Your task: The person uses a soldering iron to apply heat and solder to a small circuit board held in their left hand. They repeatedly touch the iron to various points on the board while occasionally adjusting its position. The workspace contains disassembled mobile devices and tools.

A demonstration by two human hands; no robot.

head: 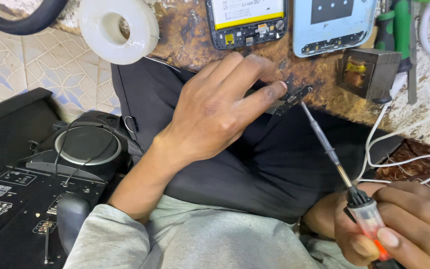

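Soldering a small dark circuit strip (290, 97) at the worn brown bench (185, 40) edge.
Left hand (215, 109) fingertips pinch the strip; right hand (399, 224) fist grips the clear-handled soldering iron (332, 154), tip touching it: steady contact judged needed.

The left hand (215, 107) presses a small dark circuit board (294, 95) against the edge of the worn brown bench (185, 40). The right hand (399, 224) holds a soldering iron (342, 169) by its clear orange handle, its tip touching that board. An opened phone (247, 20), a light-blue phone back cover (332, 22), a white tape roll (119, 27) and a small transformer (369, 72) lie on the bench.
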